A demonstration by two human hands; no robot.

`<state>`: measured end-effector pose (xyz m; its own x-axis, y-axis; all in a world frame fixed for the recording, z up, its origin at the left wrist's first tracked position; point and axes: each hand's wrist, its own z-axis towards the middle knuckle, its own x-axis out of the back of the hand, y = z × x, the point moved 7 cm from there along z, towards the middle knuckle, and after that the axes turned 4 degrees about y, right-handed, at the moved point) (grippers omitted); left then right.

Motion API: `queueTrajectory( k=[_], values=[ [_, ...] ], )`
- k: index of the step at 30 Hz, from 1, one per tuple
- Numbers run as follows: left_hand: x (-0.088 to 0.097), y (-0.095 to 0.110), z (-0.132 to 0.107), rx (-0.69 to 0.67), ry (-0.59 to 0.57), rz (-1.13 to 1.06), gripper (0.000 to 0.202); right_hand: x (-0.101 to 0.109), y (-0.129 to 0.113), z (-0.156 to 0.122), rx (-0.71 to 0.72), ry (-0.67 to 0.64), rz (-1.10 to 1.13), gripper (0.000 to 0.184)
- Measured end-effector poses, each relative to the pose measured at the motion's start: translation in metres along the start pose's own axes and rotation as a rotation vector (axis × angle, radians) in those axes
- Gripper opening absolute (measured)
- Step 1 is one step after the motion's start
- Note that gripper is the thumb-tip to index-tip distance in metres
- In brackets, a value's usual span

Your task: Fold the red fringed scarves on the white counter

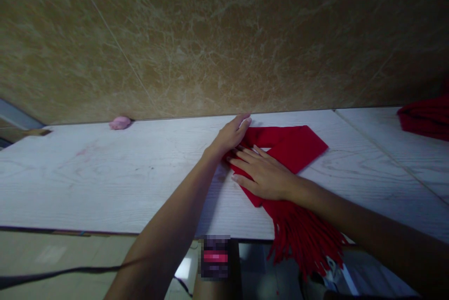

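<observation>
Right hand (264, 176): fingers (245, 157) flat and spread on the red scarf (291, 148), pressing, gripping nothing. Left hand (231, 134): fingers extended, nearly together, resting on the scarf's far left fold, palm down, no pinch visible.

Scarf folded into a pointed shape at the middle of the white table (105, 183), between wall and near edge; fringe (305, 244) hanging over the near edge, below the right wrist.

Left of the scarf, against the wall: small pink lump (119, 122). Right of the scarf, at the picture's edge: more red cloth (426, 117).

Likely risks: fold springing open once pressure lifts, since only flat palms pin it; weight of dangling fringe dragging the scarf off the near edge; creases skewing if either hand slides sideways.
</observation>
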<state>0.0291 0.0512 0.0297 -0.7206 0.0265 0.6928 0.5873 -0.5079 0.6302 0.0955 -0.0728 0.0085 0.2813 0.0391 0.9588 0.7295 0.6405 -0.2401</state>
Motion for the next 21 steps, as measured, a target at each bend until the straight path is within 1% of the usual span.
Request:
queueTrajectory(
  k=[2,4,9,14,18,21],
  values=[
    [-0.004,-0.008,-0.001,0.066,-0.024,0.015,0.053,0.0,0.0,0.0,0.002,0.0,0.004,0.06],
    [-0.005,-0.013,0.0,0.097,-0.022,0.01,0.054,0.0,0.0,0.0,-0.001,-0.009,0.004,0.06],
    [-0.003,-0.019,0.007,0.097,0.032,-0.121,0.055,-0.002,0.002,0.0,-0.008,-0.023,0.0,0.061],
    [-0.003,-0.029,0.012,0.149,0.06,-0.267,0.059,-0.004,0.003,0.0,0.005,-0.008,0.015,0.062],
    [-0.004,-0.031,0.014,0.131,0.065,-0.304,0.058,-0.005,0.004,0.001,0.012,0.008,0.024,0.062],
    [-0.005,-0.031,0.013,0.125,0.051,-0.272,0.059,-0.006,0.004,0.001,0.009,0.002,0.018,0.062]
  ],
)
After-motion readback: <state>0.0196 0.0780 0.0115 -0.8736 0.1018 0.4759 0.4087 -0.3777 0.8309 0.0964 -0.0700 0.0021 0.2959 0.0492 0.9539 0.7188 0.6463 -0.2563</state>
